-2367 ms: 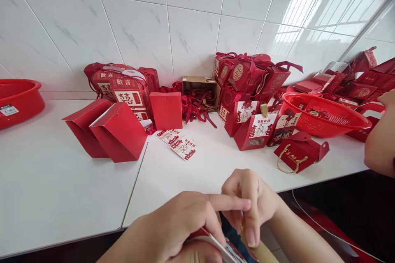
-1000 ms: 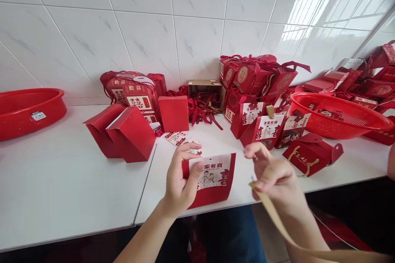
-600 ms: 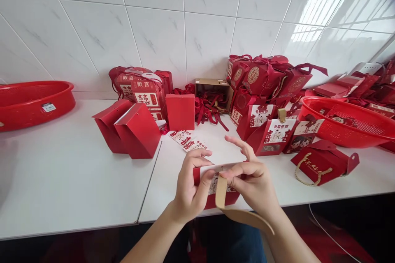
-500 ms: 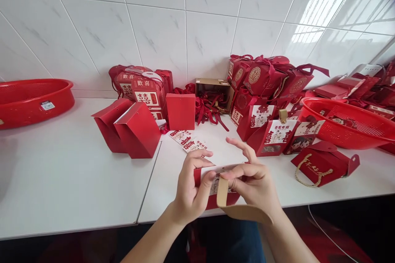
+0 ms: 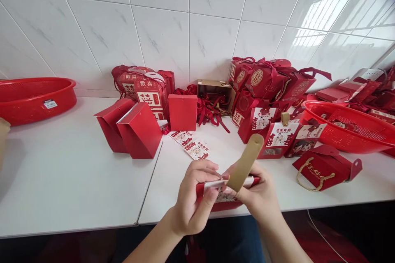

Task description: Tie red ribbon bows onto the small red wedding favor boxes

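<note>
My left hand grips the left end of a flat red gift box with a white picture label, held at the front edge of the white table. My right hand pinches a tan strap at the box's top edge; the strap's free end sticks up and to the right. Both hands meet over the box, and the fingers hide much of its face.
Two folded red boxes stand at centre left, with loose labels on the table. Finished red gift boxes pile against the tiled wall. Red baskets sit at far left and right. A red box with gold cord lies nearby.
The hands rose from below the table edge with the box. The right hand brought the tan strap to the box's top, and the strap's end now points upward.
</note>
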Demonstrator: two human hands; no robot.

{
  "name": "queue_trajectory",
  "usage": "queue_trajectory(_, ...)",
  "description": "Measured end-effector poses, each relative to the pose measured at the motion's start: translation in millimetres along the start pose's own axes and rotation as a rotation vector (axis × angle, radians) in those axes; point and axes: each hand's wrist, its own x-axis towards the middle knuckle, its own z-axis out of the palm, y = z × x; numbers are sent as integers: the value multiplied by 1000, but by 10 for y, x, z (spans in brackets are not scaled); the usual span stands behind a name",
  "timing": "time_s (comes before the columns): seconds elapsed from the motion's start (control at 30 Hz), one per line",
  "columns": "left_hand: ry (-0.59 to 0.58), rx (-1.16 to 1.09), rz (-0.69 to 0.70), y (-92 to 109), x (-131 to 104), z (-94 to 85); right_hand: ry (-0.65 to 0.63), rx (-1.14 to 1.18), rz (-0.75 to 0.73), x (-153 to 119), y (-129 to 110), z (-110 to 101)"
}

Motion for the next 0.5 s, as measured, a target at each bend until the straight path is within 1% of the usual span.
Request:
queue_trajectory(0.07,-91,-36,-83,51,49,-91,3,34,10,4,-27,-7)
queue_trajectory(0.1,-105,-36,-128,89,96,-147,13,40,0,6,-44,-13)
queue_trajectory(0.17,-65,11,-157,189,234,-265,-21,51,-10,5,-83,-27)
queue_trajectory(0.2,-50,52,-138,245,321,-320,-57,57,-1,2,-104,-32)
queue_trajectory(0.23,-70,96,-97,302,412,-369,-93,62,14,-3,-126,-35)
queue_trajectory(0.3,-199,187,-6,408,585,-440,-154,75,36,-16,-168,-36)
queue_trajectory(0.37,-312,250,48,486,702,-466,-191,83,34,-34,-203,-34)
queue_trajectory(0.4,-335,265,53,510,732,-464,-200,81,31,-44,-216,-36)
queue_trajectory(0.47,-322,268,-2,536,738,-439,-205,63,26,-62,-233,-45)
queue_trajectory(0.5,-312,247,-61,540,722,-420,-204,52,25,-69,-238,-51)
